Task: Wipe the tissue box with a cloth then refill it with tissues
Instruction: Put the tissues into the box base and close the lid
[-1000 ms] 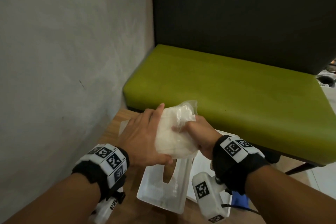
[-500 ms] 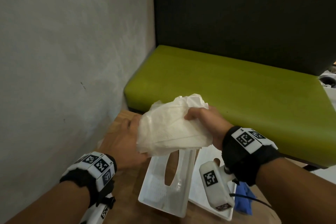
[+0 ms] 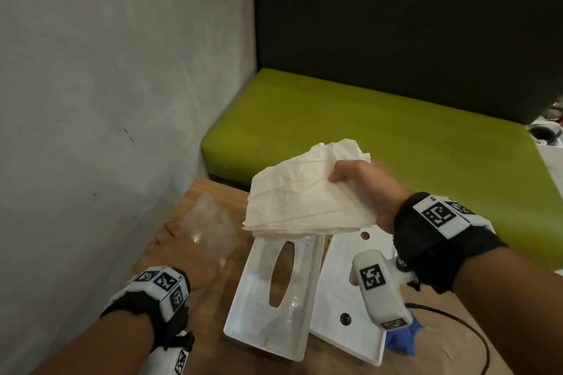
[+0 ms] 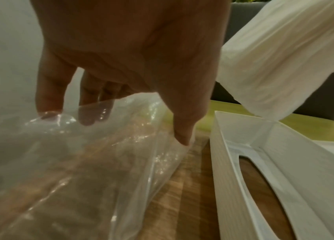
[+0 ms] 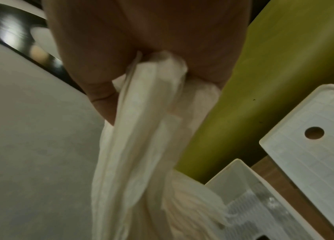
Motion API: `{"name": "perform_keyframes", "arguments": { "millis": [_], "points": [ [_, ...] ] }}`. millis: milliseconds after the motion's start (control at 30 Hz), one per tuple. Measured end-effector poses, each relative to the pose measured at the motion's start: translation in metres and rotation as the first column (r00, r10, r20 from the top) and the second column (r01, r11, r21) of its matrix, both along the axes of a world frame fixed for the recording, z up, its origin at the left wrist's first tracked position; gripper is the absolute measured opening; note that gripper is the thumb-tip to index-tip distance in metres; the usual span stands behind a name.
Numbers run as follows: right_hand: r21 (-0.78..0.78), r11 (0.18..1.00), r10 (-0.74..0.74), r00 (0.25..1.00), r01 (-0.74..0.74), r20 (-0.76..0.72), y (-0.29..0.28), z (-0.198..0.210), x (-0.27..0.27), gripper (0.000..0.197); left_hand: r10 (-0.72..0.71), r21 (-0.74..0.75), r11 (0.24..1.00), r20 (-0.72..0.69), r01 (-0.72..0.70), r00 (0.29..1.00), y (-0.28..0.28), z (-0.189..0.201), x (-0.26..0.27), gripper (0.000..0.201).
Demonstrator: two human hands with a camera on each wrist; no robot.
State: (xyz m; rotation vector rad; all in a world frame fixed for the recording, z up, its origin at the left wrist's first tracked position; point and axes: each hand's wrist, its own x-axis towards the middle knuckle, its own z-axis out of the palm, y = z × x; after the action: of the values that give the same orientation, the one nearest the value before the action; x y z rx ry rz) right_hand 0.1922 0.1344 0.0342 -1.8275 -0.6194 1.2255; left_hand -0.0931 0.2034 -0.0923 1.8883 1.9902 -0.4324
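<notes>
Tissues (image 3: 307, 204) pinched in R hand (image 3: 370, 189) fingers over open, unfilled tissue box (image 3: 243, 310); L hand (image 3: 195, 256) fingers pinching clear wrapper (image 3: 213, 228).

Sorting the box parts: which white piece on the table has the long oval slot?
The left, deeper piece, nearer the left hand; the flat piece beside it has only round holes.

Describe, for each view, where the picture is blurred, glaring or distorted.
Head view: wide-angle bending of the wall edge; the left hand smeared behind the clear plastic wrapper. Left wrist view: glints on that wrapper, palm close and soft. Right wrist view: dim, soft, the right hand and tissue stack blurred.
</notes>
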Motion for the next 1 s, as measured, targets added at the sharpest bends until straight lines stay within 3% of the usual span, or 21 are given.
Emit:
{"name": "perform_keyframes", "arguments": {
  "millis": [67,133,167,233,300,367,400,467,533,600,700,833,900,1000],
  "points": [
    [-0.017,0.999,0.03,0.998,-0.029,0.052,0.0,0.003,0.003,0.034,0.03,-0.065,0.997,-0.008,-0.031,1.0,0.001,0.005,0.003,0.162],
    [-0.055,0.995,0.089,0.992,-0.084,0.088,-0.002,0.005,0.004,0.027,0.023,-0.081,0.996,0.013,-0.022,1.0,0.003,0.013,0.01,0.167],
    [-0.081,0.989,0.131,0.986,-0.123,0.1,-0.003,0.006,0.003,0.029,-0.001,-0.03,1.0,0.066,0.003,0.998,0.002,0.021,0.014,0.16],
    [-0.107,0.972,0.221,0.969,-0.21,0.111,-0.006,0.007,0.0,0.028,-0.098,0.193,0.98,0.309,0.039,0.946,-0.001,0.041,0.024,0.128],
    [-0.121,0.945,0.318,0.942,-0.305,0.11,-0.007,0.011,-0.005,0.027,-0.199,0.24,0.969,0.629,0.056,0.752,-0.004,0.07,0.041,0.117],
    [-0.126,0.911,0.407,0.907,-0.393,0.107,-0.007,0.015,-0.012,0.038,-0.162,0.045,0.973,0.833,0.227,0.529,-0.008,0.101,0.058,0.13],
    [-0.109,0.898,0.438,0.893,-0.427,0.105,-0.007,0.015,-0.014,0.04,-0.096,-0.064,0.944,0.884,0.322,0.457,-0.011,0.112,0.065,0.133],
    [-0.053,0.886,0.463,0.883,-0.46,0.074,-0.007,0.019,-0.019,0.036,-0.004,-0.178,0.88,0.924,0.44,0.381,-0.015,0.125,0.07,0.117],
    [0.004,0.888,0.46,0.888,-0.46,0.02,-0.008,0.022,-0.021,0.032,0.057,-0.217,0.862,0.94,0.458,0.338,-0.018,0.127,0.07,0.085],
    [0.068,0.896,0.442,0.896,-0.438,-0.051,-0.01,0.019,-0.02,0.037,0.12,-0.251,0.872,0.942,0.42,0.312,-0.021,0.121,0.068,0.066],
    [0.161,0.946,0.31,0.931,-0.282,-0.192,-0.015,0.006,-0.022,0.059,0.222,-0.285,0.909,0.948,0.303,0.226,-0.025,0.109,0.061,0.06],
    [0.255,0.963,0.169,0.933,-0.087,-0.318,-0.028,-0.019,-0.038,0.059,0.315,-0.314,0.946,0.949,0.079,0.007,-0.031,0.102,0.062,0.045],
    [0.276,0.956,0.193,0.923,-0.1,-0.332,-0.035,-0.028,-0.052,0.06,0.309,-0.308,0.951,0.951,0.039,-0.023,-0.034,0.098,0.064,0.042],
    [0.331,0.94,0.205,0.907,-0.079,-0.367,-0.034,-0.033,-0.069,0.054,0.312,-0.311,0.949,0.95,0.059,-0.012,-0.04,0.092,0.067,0.044]
  ]
}}
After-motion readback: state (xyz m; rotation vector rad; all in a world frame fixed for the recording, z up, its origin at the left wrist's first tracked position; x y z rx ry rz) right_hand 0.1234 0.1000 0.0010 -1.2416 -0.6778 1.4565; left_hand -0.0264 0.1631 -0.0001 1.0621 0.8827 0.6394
